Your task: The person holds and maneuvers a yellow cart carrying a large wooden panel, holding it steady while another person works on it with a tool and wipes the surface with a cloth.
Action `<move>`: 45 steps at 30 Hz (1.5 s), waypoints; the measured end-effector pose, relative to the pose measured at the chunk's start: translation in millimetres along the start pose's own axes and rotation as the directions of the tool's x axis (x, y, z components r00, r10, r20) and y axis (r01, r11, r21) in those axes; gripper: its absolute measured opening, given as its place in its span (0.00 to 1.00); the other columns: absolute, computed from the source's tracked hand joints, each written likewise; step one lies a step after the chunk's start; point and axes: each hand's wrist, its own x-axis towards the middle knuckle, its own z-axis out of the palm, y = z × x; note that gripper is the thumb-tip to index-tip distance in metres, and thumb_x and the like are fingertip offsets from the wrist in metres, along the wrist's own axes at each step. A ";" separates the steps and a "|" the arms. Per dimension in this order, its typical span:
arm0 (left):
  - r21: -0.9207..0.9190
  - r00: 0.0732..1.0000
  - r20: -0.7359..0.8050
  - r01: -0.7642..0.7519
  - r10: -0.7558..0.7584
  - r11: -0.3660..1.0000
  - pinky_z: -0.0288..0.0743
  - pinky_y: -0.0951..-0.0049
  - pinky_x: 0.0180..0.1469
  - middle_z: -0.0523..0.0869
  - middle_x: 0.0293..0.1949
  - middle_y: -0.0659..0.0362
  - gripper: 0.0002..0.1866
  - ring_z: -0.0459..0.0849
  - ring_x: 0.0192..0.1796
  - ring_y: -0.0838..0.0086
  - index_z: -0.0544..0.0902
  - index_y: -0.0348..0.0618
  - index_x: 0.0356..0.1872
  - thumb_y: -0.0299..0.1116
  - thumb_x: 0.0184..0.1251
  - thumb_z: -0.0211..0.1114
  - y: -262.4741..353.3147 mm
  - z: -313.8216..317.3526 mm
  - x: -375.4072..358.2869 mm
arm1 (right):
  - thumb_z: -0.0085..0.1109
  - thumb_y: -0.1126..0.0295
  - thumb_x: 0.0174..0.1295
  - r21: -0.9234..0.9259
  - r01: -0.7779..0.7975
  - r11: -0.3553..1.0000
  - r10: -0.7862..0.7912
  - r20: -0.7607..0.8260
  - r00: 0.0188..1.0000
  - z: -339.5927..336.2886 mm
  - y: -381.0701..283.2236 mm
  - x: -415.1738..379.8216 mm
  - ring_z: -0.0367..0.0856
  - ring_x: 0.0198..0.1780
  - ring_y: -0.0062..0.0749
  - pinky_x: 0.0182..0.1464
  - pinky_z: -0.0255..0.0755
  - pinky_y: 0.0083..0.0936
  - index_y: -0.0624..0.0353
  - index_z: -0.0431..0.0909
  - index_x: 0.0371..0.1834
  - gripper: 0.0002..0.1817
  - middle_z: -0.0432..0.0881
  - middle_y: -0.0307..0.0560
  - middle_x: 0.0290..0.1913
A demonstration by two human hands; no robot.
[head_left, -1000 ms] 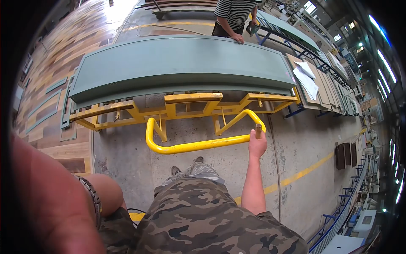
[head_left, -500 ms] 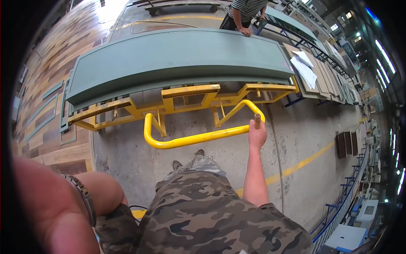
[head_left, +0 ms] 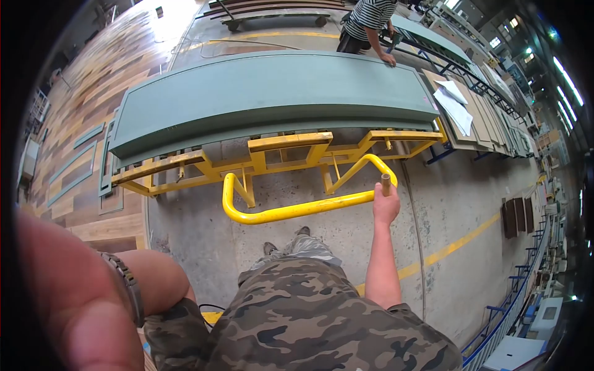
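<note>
My right hand (head_left: 387,207) is closed round a short brown rod (head_left: 386,180), whose end points up out of the fist. That fist sits right at the right corner of a yellow tubular push handle (head_left: 303,210). The handle belongs to a yellow cart frame (head_left: 291,141), on which a long grey-green door-like panel (head_left: 272,86) lies. My left hand (head_left: 68,297) is raised very near the camera at the lower left, blurred and large, with a metal watch on the wrist. Its fingers run out of the picture.
Across the panel a co-worker in a striped shirt (head_left: 365,21) rests one hand (head_left: 388,59) on its far edge. White papers (head_left: 455,108) lie on stacked boards (head_left: 479,120) at the right. Green frames (head_left: 80,164) lie on wood-look flooring at left. Blue railing (head_left: 526,278) runs down the right.
The whole scene has shifted slightly right and down in the view. My right hand stays on the rod at the handle's corner. My left hand remains raised near the camera.
</note>
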 end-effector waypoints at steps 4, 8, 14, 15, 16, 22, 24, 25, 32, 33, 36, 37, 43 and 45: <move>-0.030 1.000 0.000 -0.031 0.031 0.999 0.80 0.60 0.57 0.88 0.52 0.47 0.19 0.85 0.53 0.59 0.85 0.30 0.48 0.42 0.85 0.61 -2.0 12.4 7.2 | 0.72 0.52 0.66 0.035 0.009 0.999 -0.009 -0.009 1.000 -4.5 -4.4 -3.8 0.92 0.52 0.55 0.56 0.84 0.46 0.46 0.90 0.59 0.21 0.94 0.52 0.48; -0.025 0.941 0.095 0.329 -0.326 0.944 0.78 0.66 0.58 0.89 0.48 0.51 0.12 0.83 0.55 0.64 0.87 0.33 0.57 0.25 0.78 0.67 -15.9 69.5 -55.5 | 0.73 0.52 0.65 0.061 0.048 0.997 -0.046 -0.038 0.998 -1.4 -1.5 -3.4 0.92 0.50 0.57 0.54 0.84 0.46 0.47 0.90 0.57 0.20 0.93 0.54 0.47; 0.233 0.626 0.501 0.567 -0.597 0.790 0.80 0.65 0.48 0.89 0.40 0.51 0.06 0.88 0.43 0.60 0.90 0.35 0.42 0.28 0.75 0.72 -55.1 138.1 -205.5 | 0.74 0.52 0.65 0.046 0.004 0.999 -0.002 -0.040 0.999 -0.6 -2.8 -5.1 0.92 0.49 0.58 0.53 0.84 0.48 0.46 0.89 0.58 0.21 0.93 0.55 0.45; 0.298 0.608 0.516 0.534 -0.604 0.791 0.80 0.64 0.47 0.89 0.39 0.50 0.07 0.88 0.43 0.57 0.91 0.35 0.41 0.30 0.76 0.72 -59.5 142.5 -226.4 | 0.74 0.52 0.65 0.049 0.006 0.999 -0.004 -0.037 0.999 -0.1 -2.3 -4.2 0.92 0.49 0.58 0.53 0.84 0.48 0.46 0.89 0.58 0.21 0.93 0.55 0.45; 0.292 0.612 0.521 0.528 -0.595 0.798 0.80 0.64 0.47 0.89 0.39 0.50 0.07 0.88 0.43 0.57 0.91 0.35 0.41 0.30 0.76 0.72 -62.8 144.7 -244.1 | 0.75 0.52 0.64 0.059 0.002 0.998 0.000 -0.026 1.000 -1.5 -3.9 -5.5 0.92 0.49 0.58 0.53 0.84 0.47 0.45 0.89 0.59 0.22 0.93 0.55 0.45; 0.498 0.503 0.423 0.566 -0.754 0.657 0.79 0.60 0.43 0.88 0.35 0.52 0.13 0.88 0.38 0.56 0.92 0.39 0.40 0.40 0.78 0.71 -77.8 144.2 -307.3 | 0.74 0.51 0.66 0.014 0.009 1.000 -0.008 -0.024 1.000 -2.9 -3.7 -5.9 0.93 0.49 0.56 0.53 0.85 0.45 0.47 0.89 0.58 0.21 0.93 0.54 0.44; 0.519 0.458 0.396 0.604 -0.796 0.605 0.80 0.58 0.44 0.89 0.36 0.53 0.14 0.88 0.39 0.55 0.92 0.41 0.41 0.42 0.79 0.70 -78.1 149.9 -307.4 | 0.75 0.50 0.66 0.027 0.017 1.000 -0.017 -0.009 1.000 -5.4 -3.8 -5.6 0.92 0.49 0.56 0.52 0.85 0.45 0.47 0.89 0.58 0.22 0.93 0.55 0.44; 0.540 0.406 0.355 0.646 -0.842 0.539 0.80 0.56 0.46 0.89 0.37 0.53 0.15 0.88 0.41 0.54 0.93 0.44 0.42 0.45 0.79 0.69 -78.2 153.3 -307.5 | 0.75 0.49 0.66 0.033 0.034 0.999 -0.035 0.016 0.999 -7.5 -3.3 -5.2 0.92 0.49 0.57 0.52 0.85 0.45 0.48 0.89 0.58 0.23 0.93 0.55 0.44; 0.737 0.253 0.167 0.610 -0.953 0.291 0.83 0.53 0.47 0.94 0.40 0.49 0.24 0.93 0.45 0.50 0.94 0.44 0.44 0.56 0.79 0.66 -81.7 166.7 -300.4 | 0.74 0.43 0.67 0.069 0.084 0.994 -0.097 0.219 0.971 -32.9 4.2 6.8 0.93 0.49 0.54 0.52 0.85 0.43 0.48 0.87 0.62 0.28 0.93 0.54 0.44; 0.763 0.241 0.148 0.590 -0.959 0.266 0.83 0.52 0.47 0.94 0.41 0.48 0.24 0.93 0.45 0.50 0.94 0.44 0.44 0.56 0.79 0.66 -83.0 169.1 -299.5 | 0.73 0.42 0.67 0.077 0.080 0.994 -0.099 0.276 0.956 -36.0 5.4 8.6 0.93 0.49 0.54 0.52 0.85 0.43 0.48 0.87 0.62 0.28 0.93 0.53 0.45; 0.803 0.204 0.094 0.563 -0.974 0.195 0.83 0.52 0.49 0.94 0.41 0.47 0.24 0.93 0.46 0.50 0.95 0.44 0.45 0.56 0.79 0.65 -85.4 172.5 -300.1 | 0.71 0.40 0.68 0.112 0.077 0.991 -0.111 0.342 0.933 -42.2 10.9 13.1 0.91 0.49 0.56 0.51 0.83 0.47 0.46 0.87 0.59 0.27 0.93 0.53 0.44; 0.811 0.211 0.062 0.559 -0.975 0.173 0.83 0.52 0.49 0.94 0.41 0.47 0.24 0.93 0.46 0.49 0.95 0.44 0.46 0.56 0.79 0.65 -86.4 172.9 -300.6 | 0.69 0.38 0.68 0.151 0.087 0.985 -0.139 0.383 0.913 -44.0 12.2 16.2 0.91 0.49 0.58 0.50 0.83 0.50 0.45 0.87 0.58 0.27 0.92 0.54 0.43; 0.818 0.192 -0.038 0.569 -0.981 0.080 0.81 0.49 0.47 0.93 0.38 0.44 0.29 0.92 0.43 0.47 0.93 0.40 0.42 0.60 0.79 0.63 -92.0 170.4 -303.5 | 0.69 0.41 0.71 0.116 0.122 0.986 -0.165 0.540 0.825 -55.1 17.4 34.4 0.91 0.47 0.54 0.49 0.83 0.46 0.44 0.87 0.57 0.23 0.92 0.50 0.43; 0.895 0.217 -0.053 0.443 -0.975 0.049 0.78 0.45 0.44 0.91 0.35 0.42 0.31 0.90 0.39 0.45 0.91 0.38 0.36 0.61 0.80 0.62 -101.9 169.0 -311.9 | 0.66 0.38 0.70 0.229 0.133 0.964 -0.239 0.537 0.809 -47.0 27.6 36.2 0.90 0.47 0.58 0.48 0.82 0.51 0.45 0.86 0.52 0.24 0.92 0.53 0.42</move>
